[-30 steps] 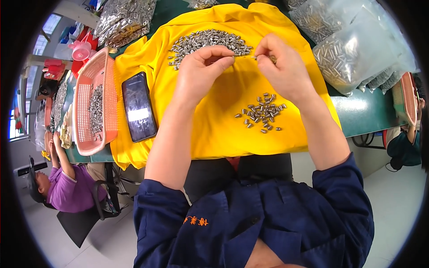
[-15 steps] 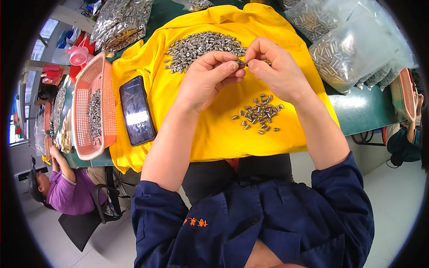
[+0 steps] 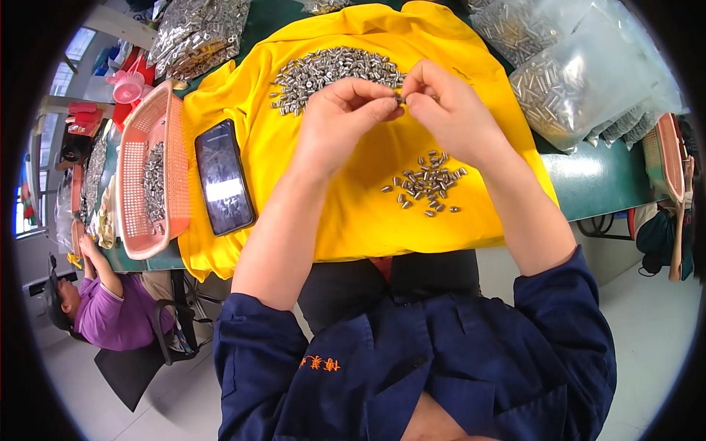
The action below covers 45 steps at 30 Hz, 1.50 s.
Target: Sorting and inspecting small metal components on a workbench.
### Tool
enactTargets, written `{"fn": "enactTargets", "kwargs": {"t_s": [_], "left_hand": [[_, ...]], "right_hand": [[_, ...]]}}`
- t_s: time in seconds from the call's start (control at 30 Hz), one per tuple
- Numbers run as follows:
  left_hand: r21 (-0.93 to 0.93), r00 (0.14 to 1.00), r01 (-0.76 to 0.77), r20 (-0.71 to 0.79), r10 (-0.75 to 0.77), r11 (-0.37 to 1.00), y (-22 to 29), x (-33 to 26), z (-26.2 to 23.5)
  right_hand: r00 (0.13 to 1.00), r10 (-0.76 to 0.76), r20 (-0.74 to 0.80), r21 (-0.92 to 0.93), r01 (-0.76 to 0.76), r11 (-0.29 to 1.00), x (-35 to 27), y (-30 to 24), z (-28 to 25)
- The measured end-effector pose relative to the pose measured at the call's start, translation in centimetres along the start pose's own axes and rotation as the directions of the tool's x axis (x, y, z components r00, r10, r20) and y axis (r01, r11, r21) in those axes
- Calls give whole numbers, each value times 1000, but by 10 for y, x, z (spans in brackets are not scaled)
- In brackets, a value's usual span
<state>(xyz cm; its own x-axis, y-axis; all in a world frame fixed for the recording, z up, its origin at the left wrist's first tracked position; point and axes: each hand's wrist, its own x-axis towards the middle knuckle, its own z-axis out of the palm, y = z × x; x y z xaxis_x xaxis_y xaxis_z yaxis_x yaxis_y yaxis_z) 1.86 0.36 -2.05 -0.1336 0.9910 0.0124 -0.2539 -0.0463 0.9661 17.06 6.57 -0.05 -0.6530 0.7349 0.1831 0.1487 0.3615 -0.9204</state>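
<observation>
My left hand (image 3: 340, 121) and my right hand (image 3: 454, 114) meet fingertip to fingertip above a yellow cloth (image 3: 353, 220). Between them is a small metal part (image 3: 399, 100), mostly covered by my fingers, pinched from both sides. Behind my left hand lies a large pile of small silver cylindrical metal parts (image 3: 323, 70). A smaller, looser heap of similar metal parts (image 3: 429, 184) rests on the cloth below my right hand. Whether each hand holds a separate piece cannot be made out.
Left of my arm lies a black phone (image 3: 225, 180), beside a pink plastic basket (image 3: 180, 176) with metal parts inside. Clear bags of metal parts (image 3: 548, 95) stand at the right, more bagged parts (image 3: 200, 37) at the back left. A person in purple (image 3: 118, 312) sits far left.
My left hand's fingers have shifted slightly, its lower fingers now more tucked in. Both hands stay together over the cloth. At the far right, the other person's arm has moved.
</observation>
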Motion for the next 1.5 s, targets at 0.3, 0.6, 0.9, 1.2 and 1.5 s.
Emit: {"fn": "enactTargets", "kwargs": {"t_s": [0.3, 0.6, 0.9, 1.2, 1.5], "left_hand": [[508, 949, 46, 246, -196, 860, 7, -15, 18], [923, 925, -352, 318, 210, 156, 16, 11, -18], [940, 939, -340, 338, 57, 18, 19, 14, -16], [935, 928, -349, 353, 120, -55, 19, 6, -15], [-33, 997, 63, 44, -61, 997, 18, 11, -12]], "right_hand": [[983, 43, -181, 107, -23, 994, 6, 10, -17], [981, -16, -195, 95, 35, 995, 6, 5, -13], [976, -71, -208, 43, 82, 996, 5, 2, -10], [986, -52, -157, -16, 50, 999, 4, -1, -11], [991, -53, -126, 61, 61, 996, 4, 4, -8]]}}
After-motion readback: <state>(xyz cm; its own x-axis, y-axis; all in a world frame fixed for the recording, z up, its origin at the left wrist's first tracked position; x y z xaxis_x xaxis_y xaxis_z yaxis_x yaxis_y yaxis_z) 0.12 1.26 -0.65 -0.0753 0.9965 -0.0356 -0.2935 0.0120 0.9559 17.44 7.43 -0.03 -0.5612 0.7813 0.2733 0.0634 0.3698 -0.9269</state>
